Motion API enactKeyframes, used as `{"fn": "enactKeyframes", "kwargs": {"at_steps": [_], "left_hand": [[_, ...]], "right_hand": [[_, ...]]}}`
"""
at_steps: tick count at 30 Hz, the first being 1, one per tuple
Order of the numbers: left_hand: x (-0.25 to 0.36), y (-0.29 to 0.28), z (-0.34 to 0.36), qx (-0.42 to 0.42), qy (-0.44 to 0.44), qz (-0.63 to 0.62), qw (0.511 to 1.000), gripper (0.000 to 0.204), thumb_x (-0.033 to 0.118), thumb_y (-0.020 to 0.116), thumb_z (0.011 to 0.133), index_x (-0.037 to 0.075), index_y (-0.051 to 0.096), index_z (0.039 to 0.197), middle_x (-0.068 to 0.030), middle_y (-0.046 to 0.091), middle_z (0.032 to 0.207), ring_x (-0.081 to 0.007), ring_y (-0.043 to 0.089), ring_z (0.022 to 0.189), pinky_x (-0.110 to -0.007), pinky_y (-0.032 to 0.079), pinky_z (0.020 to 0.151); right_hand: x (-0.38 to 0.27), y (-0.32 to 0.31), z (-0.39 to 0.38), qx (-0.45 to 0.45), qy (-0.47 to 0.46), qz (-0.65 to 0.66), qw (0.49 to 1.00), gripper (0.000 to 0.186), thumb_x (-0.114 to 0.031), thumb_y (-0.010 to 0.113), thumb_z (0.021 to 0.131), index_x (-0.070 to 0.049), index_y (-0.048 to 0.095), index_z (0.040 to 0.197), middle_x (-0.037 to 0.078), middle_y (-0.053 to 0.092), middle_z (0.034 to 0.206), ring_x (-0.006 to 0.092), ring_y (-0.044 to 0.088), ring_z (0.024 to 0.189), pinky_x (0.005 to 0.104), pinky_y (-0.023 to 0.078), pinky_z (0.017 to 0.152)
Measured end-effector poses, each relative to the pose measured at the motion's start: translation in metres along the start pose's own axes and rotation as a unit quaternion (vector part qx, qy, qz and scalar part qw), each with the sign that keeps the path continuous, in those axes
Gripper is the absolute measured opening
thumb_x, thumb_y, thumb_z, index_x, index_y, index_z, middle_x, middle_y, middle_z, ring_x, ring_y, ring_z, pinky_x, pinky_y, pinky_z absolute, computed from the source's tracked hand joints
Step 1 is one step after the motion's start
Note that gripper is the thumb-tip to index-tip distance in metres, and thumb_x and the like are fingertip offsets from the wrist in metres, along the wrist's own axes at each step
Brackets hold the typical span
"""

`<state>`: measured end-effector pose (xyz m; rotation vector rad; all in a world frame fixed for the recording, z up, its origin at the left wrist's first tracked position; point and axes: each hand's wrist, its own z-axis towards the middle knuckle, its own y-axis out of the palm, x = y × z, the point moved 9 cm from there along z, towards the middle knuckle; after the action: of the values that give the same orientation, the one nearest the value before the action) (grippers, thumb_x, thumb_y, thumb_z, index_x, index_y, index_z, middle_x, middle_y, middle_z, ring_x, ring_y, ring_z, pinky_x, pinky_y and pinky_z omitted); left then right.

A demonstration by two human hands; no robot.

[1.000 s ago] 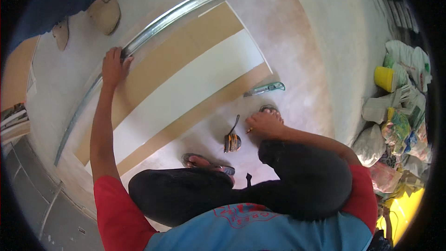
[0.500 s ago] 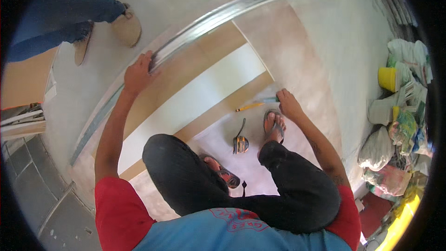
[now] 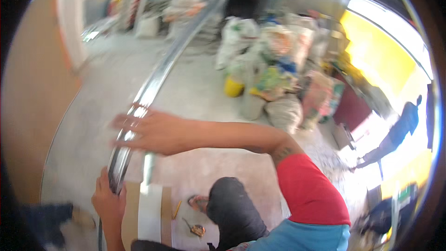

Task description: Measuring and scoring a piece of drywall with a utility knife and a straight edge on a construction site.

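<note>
Both hands on a long metal channel [image 3: 153,83], steadying it above the floor.

The right hand [image 3: 153,132] lies across it, fingers spread; the left hand [image 3: 108,195], nearer, wraps its fingers round the near end (motion blur hides the exact grip). Next comes aligning it over the cardboard-and-white board [image 3: 149,214] below. Far sacks [image 3: 269,65] are blurred; the channel's far end fades out.

Red sleeves, blue shirt, black trousers

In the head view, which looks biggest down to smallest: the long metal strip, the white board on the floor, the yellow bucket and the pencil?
1. Metal strip, by far the longest.
2. White board.
3. Yellow bucket, though it sits farther off, so it may be larger than it seems.
4. Pencil.
</note>
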<state>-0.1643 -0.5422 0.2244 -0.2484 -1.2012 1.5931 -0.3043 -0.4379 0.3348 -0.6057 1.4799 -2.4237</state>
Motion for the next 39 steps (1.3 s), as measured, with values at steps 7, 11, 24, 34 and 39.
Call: {"fn": "enactKeyframes", "kwargs": {"at_steps": [7, 11, 24, 34, 39], "left_hand": [[0.083, -0.026, 0.012, -0.063, -0.002, -0.174, 0.983, 0.061, 0.012, 0.077, 0.07, 0.008, 0.055, 0.127, -0.0182, 0.065, 0.111, -0.0353, 0.066, 0.095, -0.043, 0.053, 0.08], [0.084, -0.028, -0.028, -0.081, 0.045, 0.038, 0.995, 0.084, 0.021, 0.076, 0.071, 0.009, 0.037, 0.145, -0.0134, 0.059, 0.103, -0.0303, 0.061, 0.097, -0.042, 0.047, 0.081], [0.027, -0.003, -0.109, 0.043, -0.006, -0.062, 0.997, 0.052, 0.016, 0.08, 0.057, 0.007, 0.057, 0.103, -0.0093, 0.057, 0.088, -0.0288, 0.061, 0.082, -0.041, 0.049, 0.065], [0.121, 0.071, -0.041, 0.006, 0.09, -0.143, 0.986, 0.049, 0.018, 0.08, 0.058, 0.009, 0.057, 0.1, -0.0055, 0.057, 0.089, -0.0242, 0.061, 0.082, -0.038, 0.051, 0.063], [0.141, 0.122, -0.024, -0.053, 0.167, -0.094, 0.98, 0.046, 0.024, 0.08, 0.064, 0.011, 0.059, 0.103, -0.0049, 0.059, 0.091, -0.0231, 0.062, 0.083, -0.037, 0.05, 0.063]], "right_hand": [[-0.022, 0.006, 0.002, -0.229, -0.025, 0.095, 0.969, 0.058, -0.012, 0.064, 0.084, -0.013, 0.045, 0.139, 0.012, 0.06, 0.116, 0.0277, 0.056, 0.114, 0.0555, 0.035, 0.104], [0.012, -0.027, -0.047, -0.309, 0.079, -0.011, 0.948, 0.054, -0.009, 0.06, 0.084, -0.01, 0.048, 0.136, 0.009, 0.055, 0.122, 0.027, 0.051, 0.122, 0.0554, 0.022, 0.116], [0.129, -0.067, -0.185, -0.311, 0.159, -0.219, 0.911, 0.064, 0.01, 0.045, 0.079, -0.006, 0.041, 0.141, 0.015, 0.046, 0.138, 0.0296, 0.039, 0.137, 0.0523, 0.015, 0.121], [0.179, -0.157, -0.375, -0.398, 0.257, -0.299, 0.828, 0.066, 0.011, 0.039, 0.081, -0.007, 0.037, 0.144, 0.017, 0.04, 0.146, 0.0319, 0.035, 0.139, 0.0461, 0.019, 0.12], [0.12, -0.161, -0.454, -0.36, 0.329, -0.185, 0.853, 0.061, 0.009, 0.041, 0.083, -0.004, 0.039, 0.143, 0.018, 0.043, 0.143, 0.0332, 0.037, 0.136, 0.0428, 0.025, 0.117]]}}
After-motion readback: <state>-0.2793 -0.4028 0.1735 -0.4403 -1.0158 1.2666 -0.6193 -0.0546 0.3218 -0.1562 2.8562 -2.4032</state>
